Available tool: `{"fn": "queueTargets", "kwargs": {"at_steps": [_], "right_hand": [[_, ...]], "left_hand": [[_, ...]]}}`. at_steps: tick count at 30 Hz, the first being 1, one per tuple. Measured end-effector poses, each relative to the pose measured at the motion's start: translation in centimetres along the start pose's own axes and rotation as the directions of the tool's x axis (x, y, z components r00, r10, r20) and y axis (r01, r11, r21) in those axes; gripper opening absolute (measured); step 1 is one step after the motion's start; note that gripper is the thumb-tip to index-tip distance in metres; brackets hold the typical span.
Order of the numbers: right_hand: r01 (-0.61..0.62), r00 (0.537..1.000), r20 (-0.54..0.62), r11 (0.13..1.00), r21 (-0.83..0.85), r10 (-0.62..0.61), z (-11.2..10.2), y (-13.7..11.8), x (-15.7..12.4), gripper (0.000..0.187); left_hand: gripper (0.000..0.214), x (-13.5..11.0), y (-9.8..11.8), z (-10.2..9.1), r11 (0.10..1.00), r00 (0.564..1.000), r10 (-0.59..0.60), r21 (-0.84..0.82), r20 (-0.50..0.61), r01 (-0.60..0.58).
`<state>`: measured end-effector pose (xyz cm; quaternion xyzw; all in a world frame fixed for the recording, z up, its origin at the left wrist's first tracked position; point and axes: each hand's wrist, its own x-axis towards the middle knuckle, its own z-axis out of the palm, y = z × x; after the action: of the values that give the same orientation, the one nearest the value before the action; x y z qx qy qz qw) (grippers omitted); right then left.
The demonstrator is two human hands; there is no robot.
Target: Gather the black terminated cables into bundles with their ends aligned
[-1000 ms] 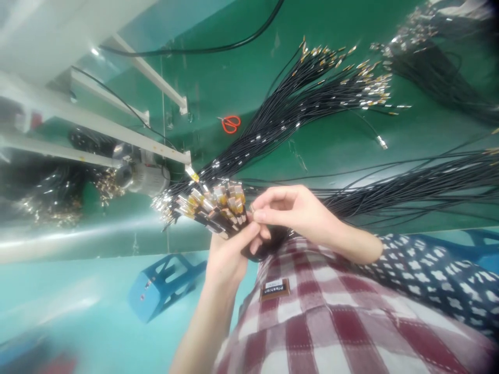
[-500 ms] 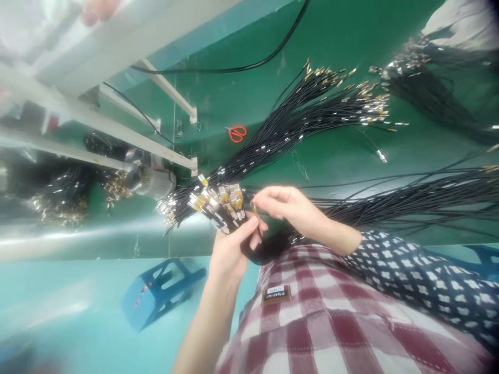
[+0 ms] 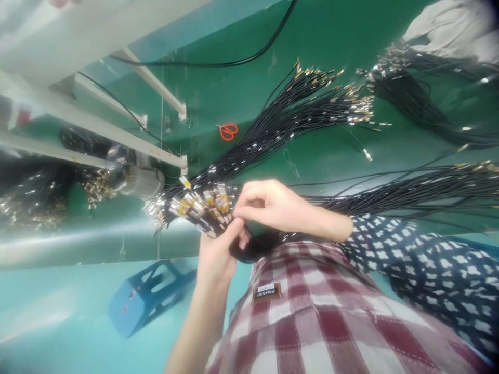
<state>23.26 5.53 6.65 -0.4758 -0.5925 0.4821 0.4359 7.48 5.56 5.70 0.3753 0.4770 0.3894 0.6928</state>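
Note:
A thick bundle of black cables (image 3: pixel 205 214) with silver and yellow connector ends is gripped in my left hand (image 3: pixel 218 254), its ends fanning up and to the left. My left thumb presses along the bundle's near side. Right beside that thumb, my right hand (image 3: pixel 275 205) is pinched closed at the bundle's edge. The single cable between its fingertips is mostly hidden by the fingers. Behind both hands, a long pile of black cables (image 3: pixel 249 150) lies across the green tabletop (image 3: pixel 202 98).
Red-handled scissors (image 3: pixel 228 131) lie beyond the pile. More cables (image 3: pixel 409 189) stretch off to the right. White frame legs (image 3: pixel 163 88) and a grey motor-like cylinder (image 3: pixel 144 181) stand at left. A blue stool (image 3: pixel 134 301) is on the floor. Pale cloth (image 3: pixel 456 28) sits at upper right.
My right hand has moved in against the left thumb and the bundle, covering the cable end that showed between the hands. The whole view has shifted slightly.

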Motion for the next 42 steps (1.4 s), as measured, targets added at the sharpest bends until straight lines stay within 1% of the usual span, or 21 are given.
{"fn": "queueTargets", "kwargs": {"at_steps": [3, 5, 7, 8, 10, 11, 13, 15, 17, 18, 19, 21, 23, 25, 28, 31, 33, 36, 39, 40, 42], "right_hand": [[-0.071, 0.983, 0.177, 0.984, 0.165, 0.041, -0.8, 1.2, 0.4, 0.023], [-0.129, 0.976, 0.192, 0.984, 0.127, 0.103, -1.8, 3.2, 0.2, 0.026], [-0.148, 0.972, 0.169, 0.985, -0.091, 0.162, -2.7, 6.0, -0.6, 0.021], [-0.136, 0.967, 0.179, 0.963, -0.234, 0.18, -3.0, 7.5, -1.2, 0.018], [-0.063, 0.952, 0.232, 0.869, -0.491, 0.201, -3.1, 10.3, -2.4, 0.018], [-0.018, 0.942, 0.262, 0.813, -0.582, 0.209, -3.0, 11.4, -2.9, 0.022], [0.044, 0.927, 0.293, 0.707, -0.705, 0.234, -2.4, 12.9, -3.5, 0.027], [0.077, 0.914, 0.306, 0.626, -0.776, 0.266, -1.8, 13.7, -3.4, 0.026], [0.086, 0.909, 0.302, 0.583, -0.808, 0.286, -1.8, 14.0, -3.1, 0.021], [0.084, 0.91, 0.3, 0.58, -0.81, 0.287, -1.9, 14.1, -3.1, 0.02], [0.078, 0.914, 0.297, 0.597, -0.798, 0.278, -2.2, 14.3, -3.1, 0.019], [0.062, 0.934, 0.284, 0.683, -0.728, 0.218, -2.9, 14.8, -3.5, 0.017], [0.06, 0.963, 0.248, 0.808, -0.586, 0.109, -3.5, 15.0, -4.4, 0.017], [0.084, 0.98, 0.201, 0.898, -0.433, 0.005, -3.5, 14.7, -5.3, 0.02], [0.131, 0.982, 0.165, 0.952, -0.278, -0.087, -2.0, 12.4, -5.9, 0.022], [0.157, 0.984, 0.115, 0.968, -0.196, -0.136, 0.3, 9.1, -5.6, 0.024], [0.134, 0.99, 0.062, 0.971, -0.197, -0.124, 1.4, 7.6, -5.3, 0.027], [0.036, 0.999, 0.031, 0.951, -0.308, -0.028, 1.2, 7.6, -5.3, 0.024], [-0.097, 0.991, 0.055, 0.925, -0.368, 0.126, -0.2, 8.9, -5.5, 0.011], [-0.113, 0.986, 0.076, 0.929, -0.353, 0.149, -0.6, 9.2, -5.6, 0.011], [-0.097, 0.981, 0.133, 0.949, -0.301, 0.142, -1.1, 9.5, -5.6, 0.013]], "left_hand": [[0.022, -0.2, -0.1, -0.2, 1.0, 0.997, -0.015, 0.009, -0.073, 0.016], [0.021, -0.2, -0.2, -0.5, 0.999, 0.991, -0.04, -0.03, -0.125, 0.037], [0.022, -0.1, -0.3, -1.1, 0.993, 0.983, -0.075, -0.103, -0.169, 0.058], [0.023, -0.1, -0.4, -1.4, 0.988, 0.979, -0.094, -0.142, -0.18, 0.069], [0.026, 0.0, -0.5, -2.0, 0.976, 0.975, -0.126, -0.197, -0.181, 0.089], [0.026, 0.0, -0.5, -2.2, 0.972, 0.976, -0.135, -0.214, -0.173, 0.096], [0.027, -0.1, -0.6, -2.6, 0.966, 0.978, -0.14, -0.239, -0.153, 0.101], [0.027, -0.2, -0.7, -2.8, 0.96, 0.98, -0.143, -0.261, -0.142, 0.102], [0.026, -0.4, -0.8, -2.9, 0.954, 0.979, -0.14, -0.284, -0.147, 0.094], [0.025, -0.5, -0.9, -2.9, 0.952, 0.977, -0.137, -0.293, -0.161, 0.085], [0.024, -0.6, -0.9, -3.0, 0.952, 0.974, -0.133, -0.298, -0.183, 0.074], [0.024, -0.8, -1.1, -2.9, 0.952, 0.961, -0.125, -0.302, -0.245, 0.047], [0.025, -1.1, -1.2, -2.8, 0.952, 0.941, -0.119, -0.306, -0.317, 0.017], [0.027, -1.3, -1.3, -2.5, 0.951, 0.918, -0.106, -0.307, -0.383, -0.019], [0.028, -1.4, -1.2, -1.9, 0.958, 0.893, -0.077, -0.28, -0.442, -0.057], [0.024, -1.4, -1.1, -1.5, 0.966, 0.89, -0.063, -0.251, -0.451, -0.058], [0.021, -1.4, -1.0, -1.4, 0.966, 0.896, -0.061, -0.252, -0.44, -0.058], [0.02, -1.3, -1.0, -1.5, 0.953, 0.91, -0.079, -0.299, -0.406, -0.051], [0.019, -1.3, -1.0, -1.8, 0.94, 0.925, -0.09, -0.338, -0.368, -0.043], [0.019, -1.3, -1.0, -1.9, 0.939, 0.928, -0.087, -0.34, -0.363, -0.044], [0.019, -1.4, -1.0, -1.9, 0.943, 0.928, -0.078, -0.329, -0.365, -0.051]]}}
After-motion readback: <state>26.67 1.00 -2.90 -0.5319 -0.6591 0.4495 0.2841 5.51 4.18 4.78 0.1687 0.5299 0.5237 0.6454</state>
